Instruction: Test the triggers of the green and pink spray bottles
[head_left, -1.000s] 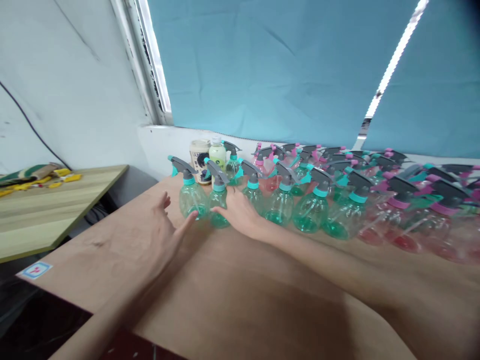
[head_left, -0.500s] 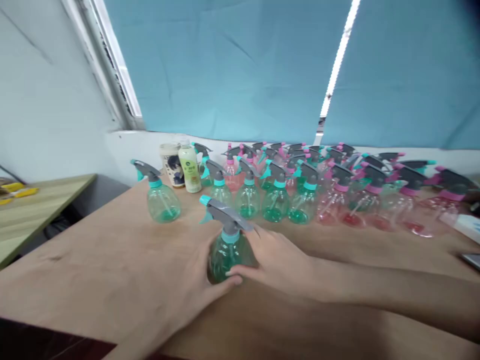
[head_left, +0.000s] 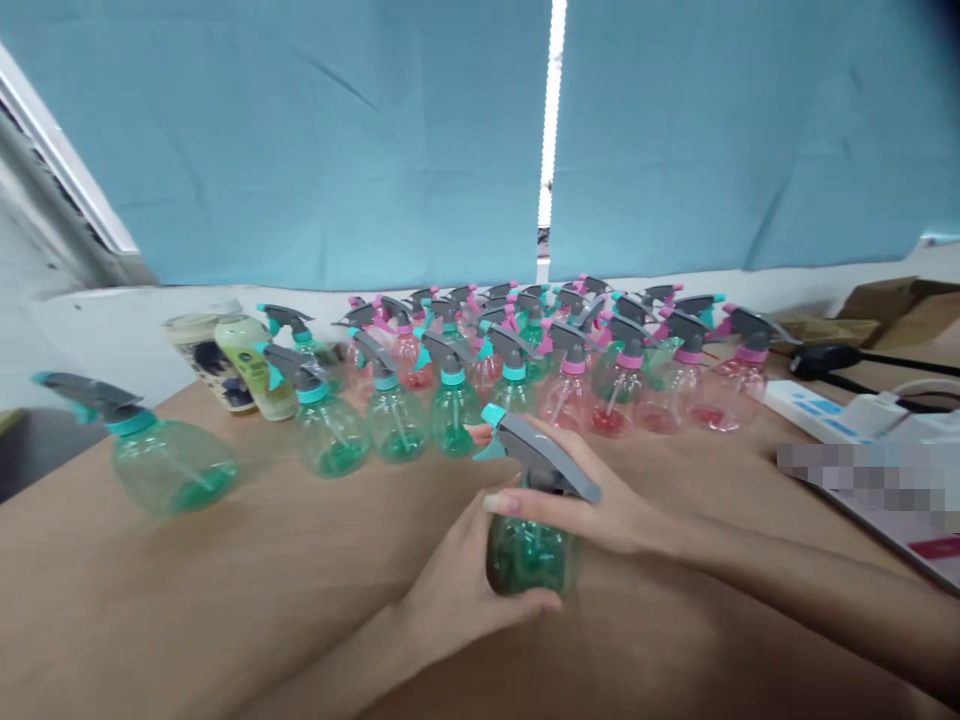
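Note:
Between my two hands stands a green-tinted spray bottle [head_left: 534, 552] with a grey and teal trigger head, upright, a little green liquid inside. My left hand [head_left: 469, 575] wraps its lower body from the left, thumb across the front. My right hand [head_left: 592, 500] grips it around the neck, just under the spray head, hiding the collar. Behind it, a row of similar spray bottles lines the table, with a green one [head_left: 330, 435] toward the left and a pink one [head_left: 615, 395] toward the right. A separate green spray bottle [head_left: 172, 465] stands at the far left.
A patterned cup [head_left: 202, 365] and a pale green drink bottle [head_left: 255, 370] stand at the back left. On the right lie a white power strip [head_left: 810, 408], a black cable and a flat device. A cardboard box [head_left: 900, 315] sits behind them.
The view has turned right, bringing the power strip and box into sight. My right hand has shifted from the bottle's body up to its neck; the left still holds the body.

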